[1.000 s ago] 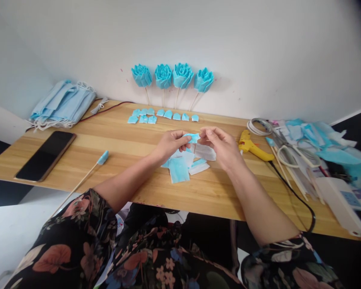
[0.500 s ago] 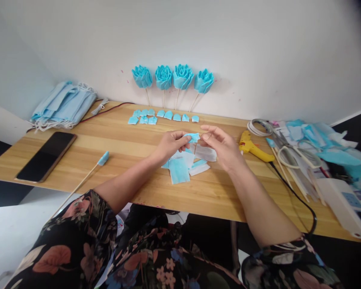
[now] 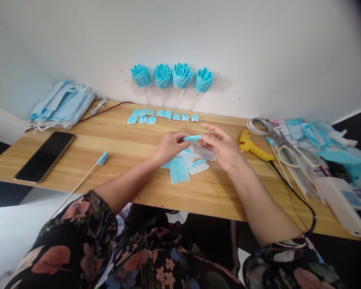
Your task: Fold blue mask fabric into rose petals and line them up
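A small folded piece of blue mask fabric [image 3: 193, 138] is stretched between my two hands above the table. My left hand [image 3: 172, 145] pinches its left end between thumb and fingers. At the right end, the thumb and index finger of my right hand [image 3: 221, 145] close on it, while other fingers stand raised. A thin stick shows just below the fabric; what holds it is hidden. Under my hands lie several loose blue and white fabric pieces [image 3: 179, 170]. Farther back, small blue cut petals [image 3: 176, 117] lie in rows.
Several blue fabric flowers [image 3: 163, 77] on sticks lean against the wall. At left are stacked face masks [image 3: 61, 105], a phone [image 3: 45, 156] and a blue-tipped stick [image 3: 102, 158] jutting over the edge. A yellow glue gun [image 3: 255, 146], scissors [image 3: 289, 154] and fabric scraps [image 3: 333, 140] lie right.
The blue piece went from a flat, spread shape to a narrow folded strip. My right thumb and index finger have closed on its right end.
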The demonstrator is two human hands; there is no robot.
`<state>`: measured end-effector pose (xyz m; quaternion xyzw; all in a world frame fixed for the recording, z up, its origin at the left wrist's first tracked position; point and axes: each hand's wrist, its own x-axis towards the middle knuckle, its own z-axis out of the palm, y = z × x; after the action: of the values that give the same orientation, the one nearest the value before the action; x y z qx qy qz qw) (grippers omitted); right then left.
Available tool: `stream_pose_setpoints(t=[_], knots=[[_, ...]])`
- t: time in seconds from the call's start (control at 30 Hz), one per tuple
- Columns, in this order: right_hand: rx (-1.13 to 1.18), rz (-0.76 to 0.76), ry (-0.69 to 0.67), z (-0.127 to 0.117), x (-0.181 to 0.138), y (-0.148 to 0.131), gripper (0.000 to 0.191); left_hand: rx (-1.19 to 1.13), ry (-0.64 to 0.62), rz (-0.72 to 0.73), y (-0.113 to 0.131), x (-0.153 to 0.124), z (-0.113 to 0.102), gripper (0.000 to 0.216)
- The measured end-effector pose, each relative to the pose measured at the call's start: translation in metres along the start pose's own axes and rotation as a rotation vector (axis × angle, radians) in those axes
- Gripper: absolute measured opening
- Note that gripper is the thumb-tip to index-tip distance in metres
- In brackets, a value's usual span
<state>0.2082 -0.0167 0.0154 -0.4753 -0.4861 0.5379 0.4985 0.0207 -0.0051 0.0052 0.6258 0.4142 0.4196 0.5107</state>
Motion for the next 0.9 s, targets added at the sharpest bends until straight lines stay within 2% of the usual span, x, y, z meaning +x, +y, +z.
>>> stream_pose_setpoints(t=[0.17, 0.37, 0.9], knots=[[0.045, 0.055, -0.007, 0.0029, -0.0009, 0.0006, 0.048, 0.035, -0.006, 0.003, 0.0013, -0.0002, 0.0003, 0.011], [0.012, 0.032, -0.026, 0.005, -0.0028, 0.0009, 0.046, -0.024, -0.01, -0.072, 0.0028, 0.0011, 0.0003, 0.022], [-0.075, -0.013, 0.003, 0.0086, -0.0045, 0.0015, 0.044, -0.238, -0.097, -0.095, -0.0009, 0.0025, -0.0009, 0.029]])
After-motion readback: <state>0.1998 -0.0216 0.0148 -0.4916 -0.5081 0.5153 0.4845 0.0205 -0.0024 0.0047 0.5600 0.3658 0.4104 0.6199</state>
